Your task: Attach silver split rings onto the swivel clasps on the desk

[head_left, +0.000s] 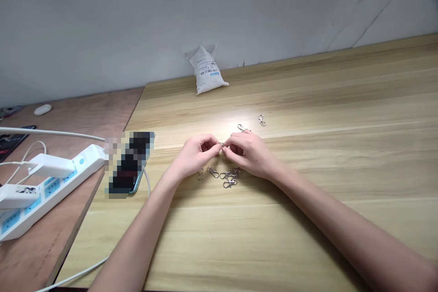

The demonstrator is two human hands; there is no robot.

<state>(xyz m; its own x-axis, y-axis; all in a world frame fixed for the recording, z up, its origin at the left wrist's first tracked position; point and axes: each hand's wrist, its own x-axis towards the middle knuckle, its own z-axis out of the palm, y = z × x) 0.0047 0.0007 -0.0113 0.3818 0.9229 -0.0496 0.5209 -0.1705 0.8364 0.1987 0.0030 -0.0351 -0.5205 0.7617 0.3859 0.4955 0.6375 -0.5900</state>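
My left hand (196,154) and my right hand (247,151) meet over the light wooden table (308,182), fingers pinched together on one small metal clasp (221,145) held between them. Just below my hands lies a small heap of several silver metal clasps (230,176), with a loose clasp and ring (205,174) to its left. Two more clasps lie apart beyond my right hand, one (241,127) close to the knuckles and one (262,120) farther right.
A white sealed pouch (206,71) leans against the wall at the back. A phone (132,162) lies at the table's left edge with a white cable. On the darker table to the left sits a white power strip (44,182) with plugs, and a white mouse (43,109).
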